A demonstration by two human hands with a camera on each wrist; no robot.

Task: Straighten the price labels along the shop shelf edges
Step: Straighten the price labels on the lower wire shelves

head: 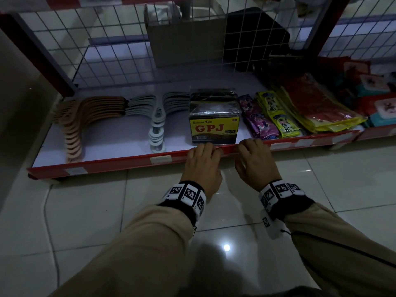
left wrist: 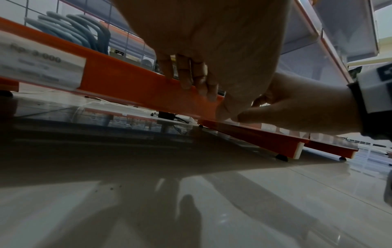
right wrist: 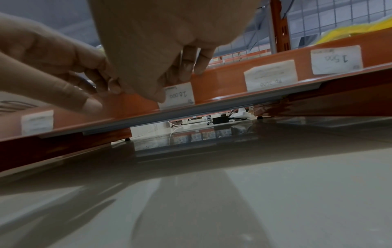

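Holding hangers (head: pixel 90 116) and a box (head: pixel 213 127), the shelf (head: pixel 120 162) has both hands' grip, left hand (head: pixel 203 163) and right hand (head: pixel 256 160), curled over its red edge beside a price label (right wrist: pixel 179 95).

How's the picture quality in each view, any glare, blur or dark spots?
Head view: dim overall, a bright light reflection on the floor tiles, wire grid lines bowed. Left wrist view: nearest price label blurred, left hand soft. Right wrist view: right hand out of focus, floor glossy with shadows.
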